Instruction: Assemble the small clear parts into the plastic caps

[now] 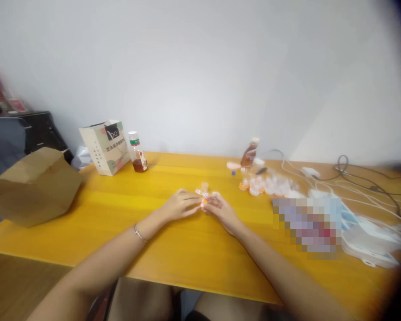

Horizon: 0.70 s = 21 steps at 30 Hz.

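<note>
My left hand [182, 205] and my right hand [222, 211] meet over the middle of the table. Between their fingertips is a small orange-and-white piece [204, 202], too blurred to name more exactly. Both hands pinch it, the left from its left side and the right with thumb and fingers from its right. A white strip with dark spots [200, 192] shows just above the fingertips; whether it is joined to the piece I cannot tell. Right behind it is a small pale, see-through item [204, 186]. A bracelet circles my left wrist.
Many small clear-and-orange pieces [267, 185] lie to the right, near a brown-drink bottle [249, 154] and a blue cap [233, 173]. Farther right are cables [370, 189] and white packaging [370, 240]. A paper bag [108, 149], another bottle [139, 156] and a brown bag [36, 187] stand left.
</note>
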{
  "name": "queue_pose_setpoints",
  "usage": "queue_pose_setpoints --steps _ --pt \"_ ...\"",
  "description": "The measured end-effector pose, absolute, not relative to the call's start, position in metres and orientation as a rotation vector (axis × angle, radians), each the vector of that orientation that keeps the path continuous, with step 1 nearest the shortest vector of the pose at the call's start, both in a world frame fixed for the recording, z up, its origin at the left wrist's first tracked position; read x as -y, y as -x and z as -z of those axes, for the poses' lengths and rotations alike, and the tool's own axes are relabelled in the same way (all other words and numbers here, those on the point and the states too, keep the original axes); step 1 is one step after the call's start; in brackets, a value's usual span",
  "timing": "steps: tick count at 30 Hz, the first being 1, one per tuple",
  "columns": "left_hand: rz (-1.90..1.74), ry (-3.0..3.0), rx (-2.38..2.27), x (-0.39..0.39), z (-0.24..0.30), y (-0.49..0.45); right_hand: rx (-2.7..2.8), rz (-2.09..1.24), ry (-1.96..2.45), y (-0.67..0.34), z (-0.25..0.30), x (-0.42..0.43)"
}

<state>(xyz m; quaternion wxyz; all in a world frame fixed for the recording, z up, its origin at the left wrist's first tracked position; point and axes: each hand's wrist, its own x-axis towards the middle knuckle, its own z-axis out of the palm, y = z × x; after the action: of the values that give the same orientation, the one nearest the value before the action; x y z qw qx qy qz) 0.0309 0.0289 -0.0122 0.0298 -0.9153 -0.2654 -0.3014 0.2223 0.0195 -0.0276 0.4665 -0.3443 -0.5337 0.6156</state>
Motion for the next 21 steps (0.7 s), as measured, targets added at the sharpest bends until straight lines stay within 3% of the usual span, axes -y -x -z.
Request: queue_pose_setpoints --steps 7,15,21 --pt "1.015 2.935 0.93 -0.024 0.009 -0.036 1.299 -1.449 0.906 -0.22 0.028 -0.019" --pt "1.665 3.075 1.5 -0.031 0.022 -0.048 1.396 -1.402 0.963 -0.218 0.025 -0.016" --pt "1.755 3.187 1.781 -0.036 0.027 -0.051 1.453 -1.424 0.88 -0.217 0.027 -0.017"
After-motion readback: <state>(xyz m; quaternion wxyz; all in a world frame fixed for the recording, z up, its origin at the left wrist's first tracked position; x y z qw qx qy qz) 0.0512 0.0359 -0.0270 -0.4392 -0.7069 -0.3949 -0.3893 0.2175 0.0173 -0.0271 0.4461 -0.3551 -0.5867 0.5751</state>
